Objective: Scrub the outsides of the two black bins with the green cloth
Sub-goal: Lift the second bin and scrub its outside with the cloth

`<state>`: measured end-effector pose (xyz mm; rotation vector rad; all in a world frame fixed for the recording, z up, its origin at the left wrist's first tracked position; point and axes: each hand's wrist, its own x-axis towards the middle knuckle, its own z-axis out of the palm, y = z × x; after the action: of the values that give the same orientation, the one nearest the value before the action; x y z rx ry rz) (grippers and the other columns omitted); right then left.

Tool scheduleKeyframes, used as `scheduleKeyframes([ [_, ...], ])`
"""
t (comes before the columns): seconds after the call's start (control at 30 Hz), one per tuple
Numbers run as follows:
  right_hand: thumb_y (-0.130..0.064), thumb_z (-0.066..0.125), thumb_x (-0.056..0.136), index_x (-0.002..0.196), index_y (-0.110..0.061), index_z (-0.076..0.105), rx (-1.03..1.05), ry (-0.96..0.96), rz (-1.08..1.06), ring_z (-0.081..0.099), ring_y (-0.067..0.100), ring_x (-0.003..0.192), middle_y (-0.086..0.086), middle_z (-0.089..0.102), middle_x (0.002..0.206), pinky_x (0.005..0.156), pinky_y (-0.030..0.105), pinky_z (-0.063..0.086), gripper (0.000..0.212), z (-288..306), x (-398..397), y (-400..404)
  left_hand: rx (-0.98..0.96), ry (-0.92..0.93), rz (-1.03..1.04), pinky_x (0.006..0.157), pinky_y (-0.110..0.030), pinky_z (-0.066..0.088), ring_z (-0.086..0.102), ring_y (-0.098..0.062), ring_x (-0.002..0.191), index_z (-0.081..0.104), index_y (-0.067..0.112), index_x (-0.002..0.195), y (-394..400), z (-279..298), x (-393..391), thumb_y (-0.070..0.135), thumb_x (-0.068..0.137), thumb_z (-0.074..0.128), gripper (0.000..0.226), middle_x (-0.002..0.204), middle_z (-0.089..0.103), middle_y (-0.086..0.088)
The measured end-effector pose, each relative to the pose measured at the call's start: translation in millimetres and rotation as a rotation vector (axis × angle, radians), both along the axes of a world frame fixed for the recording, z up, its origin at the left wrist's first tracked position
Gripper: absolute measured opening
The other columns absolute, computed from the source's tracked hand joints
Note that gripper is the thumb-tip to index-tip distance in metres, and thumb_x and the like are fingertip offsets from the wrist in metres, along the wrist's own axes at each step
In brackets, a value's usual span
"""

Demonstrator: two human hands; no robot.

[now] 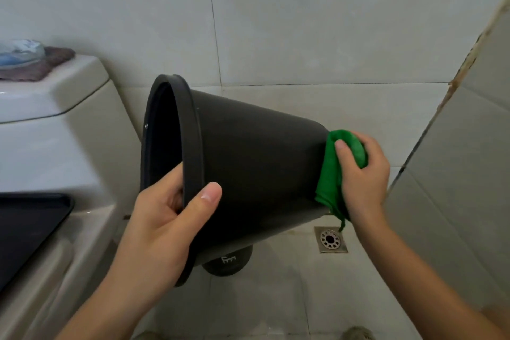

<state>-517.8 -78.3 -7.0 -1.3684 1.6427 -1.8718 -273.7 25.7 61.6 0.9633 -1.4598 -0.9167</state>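
Under the right hand (361, 174), clamped on the green cloth (331, 174), rub the black bin (256, 163) base firmly; left hand (165, 218) grips the rim steady.

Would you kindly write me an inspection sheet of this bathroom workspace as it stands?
Surface: pale tiled floor with a metal drain.
Job's things: one black bin held tipped on its side off the floor, mouth to the left; green cloth pressed on its base end. A dark round object under it cannot be identified.
Clutter: bundled cloths on the toilet tank; black tray-like thing at left.
Grippers: left hand grips the bin's rim; right hand holds the cloth.
Cables: nothing seen.
Surroundings: tiled walls; worn, stained wall edge at right.
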Motion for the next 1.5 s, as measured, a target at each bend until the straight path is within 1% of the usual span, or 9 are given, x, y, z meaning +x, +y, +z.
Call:
scheduleKeyframes([
  [0.17,-0.039,0.059,0.085,0.115,-0.018,0.064,-0.089,0.157,0.101,0.048,-0.009,0.113,0.001,0.059,0.124,0.097,0.007,0.035,0.037,4,31,18,-0.014,0.004,-0.009,0.069,-0.01,0.052,0.071,-0.001,0.085,0.074,0.036,0.101,-3,-2,-9,0.026,0.091,0.067,0.016,0.093,0.077,0.01],
  [0.4,-0.03,0.063,0.084,0.114,-0.011,0.069,-0.337,0.414,0.304,0.055,0.01,0.118,0.005,0.059,0.125,0.1,0.022,0.043,0.035,16,55,46,0.006,0.033,-0.042,0.071,-0.012,0.052,0.071,-0.002,0.087,0.074,0.033,0.102,-4,-10,-17,0.02,0.09,0.061,0.023,0.096,0.077,0.005],
  [0.53,-0.037,0.061,0.083,0.109,-0.028,0.065,-0.112,0.23,0.188,0.053,-0.004,0.11,-0.004,0.061,0.118,0.095,0.013,0.041,0.028,7,19,24,-0.012,-0.003,-0.012,0.068,-0.009,0.051,0.071,0.0,0.083,0.075,0.037,0.098,0,-4,-14,0.02,0.089,0.061,0.024,0.091,0.077,0.008],
  [0.73,-0.022,0.066,0.089,0.105,-0.021,0.068,0.14,-0.059,0.02,0.061,0.014,0.098,-0.002,0.066,0.104,0.091,0.042,0.051,0.016,-14,-14,4,0.01,-0.023,-0.033,0.065,-0.011,0.053,0.073,-0.004,0.078,0.076,0.041,0.093,4,0,-14,0.018,0.084,0.055,0.033,0.086,0.078,0.005],
  [0.83,-0.017,0.066,0.091,0.107,-0.018,0.067,0.132,-0.017,0.002,0.059,0.01,0.098,0.0,0.065,0.108,0.093,0.032,0.049,0.017,-14,-11,6,0.004,-0.024,-0.043,0.067,-0.011,0.052,0.072,-0.002,0.081,0.075,0.043,0.096,3,-4,-14,0.027,0.089,0.07,0.018,0.089,0.078,0.007],
  [0.97,-0.023,0.067,0.088,0.103,-0.029,0.063,0.029,0.107,0.034,0.052,-0.012,0.101,-0.002,0.062,0.114,0.083,-0.001,0.034,0.017,-2,2,16,-0.008,-0.03,-0.043,0.07,-0.009,0.051,0.071,0.0,0.085,0.073,0.043,0.104,2,-6,-16,0.043,0.078,0.057,0.03,0.093,0.077,0.01],
  [1.07,-0.041,0.059,0.082,0.108,-0.029,0.065,-0.075,0.191,0.123,0.051,-0.006,0.113,-0.006,0.06,0.12,0.093,0.004,0.034,0.029,8,23,29,-0.018,-0.019,-0.038,0.075,-0.011,0.052,0.071,-0.002,0.092,0.071,0.043,0.108,0,-7,-19,0.044,0.078,0.057,0.034,0.1,0.077,0.009],
  [1.3,-0.029,0.064,0.082,0.109,-0.011,0.071,-0.35,0.367,0.259,0.057,0.012,0.117,0.004,0.06,0.124,0.098,0.024,0.046,0.033,26,57,55,0.016,0.052,-0.037,0.069,-0.011,0.052,0.072,-0.006,0.082,0.073,0.033,0.11,-3,-9,-20,0.073,0.067,0.069,0.059,0.092,0.077,0.0],
  [1.5,-0.038,0.06,0.081,0.109,-0.028,0.066,-0.175,0.247,0.241,0.055,0.001,0.114,-0.007,0.061,0.12,0.096,0.011,0.04,0.03,16,26,31,0.027,0.028,0.01,0.06,-0.013,0.05,0.067,-0.01,0.067,0.075,0.039,0.1,-1,-10,-17,0.064,0.064,0.07,0.043,0.074,0.073,0.004],
])
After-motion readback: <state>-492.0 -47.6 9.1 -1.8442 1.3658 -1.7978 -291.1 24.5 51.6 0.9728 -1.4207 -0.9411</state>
